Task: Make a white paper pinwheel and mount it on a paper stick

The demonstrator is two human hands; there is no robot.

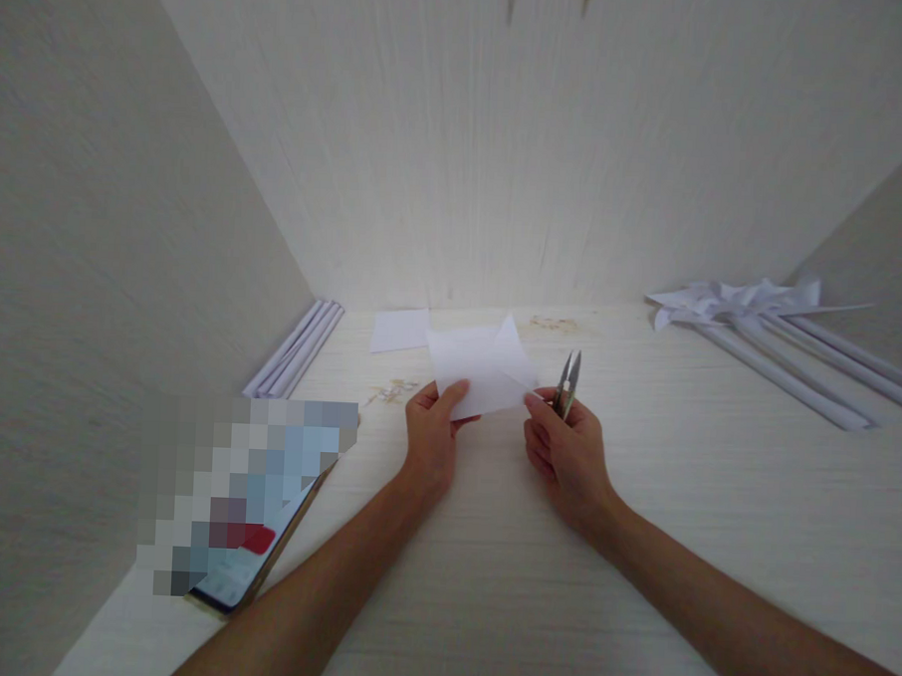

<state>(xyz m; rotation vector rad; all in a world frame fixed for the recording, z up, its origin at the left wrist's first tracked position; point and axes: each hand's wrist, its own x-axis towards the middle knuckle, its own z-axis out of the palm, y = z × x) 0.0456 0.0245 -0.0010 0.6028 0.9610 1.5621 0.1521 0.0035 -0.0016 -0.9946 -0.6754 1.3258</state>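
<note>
Above the pale desk, both hands hold one folded white paper.

Left hand pinches the paper's lower left edge; right hand touches its right corner and is closed on small snips, blades pointing up. Paper pinwheels lie far right, rolled paper sticks at left. It looks like the step of positioning the paper for a cut; next the blades must meet the edge.
</note>
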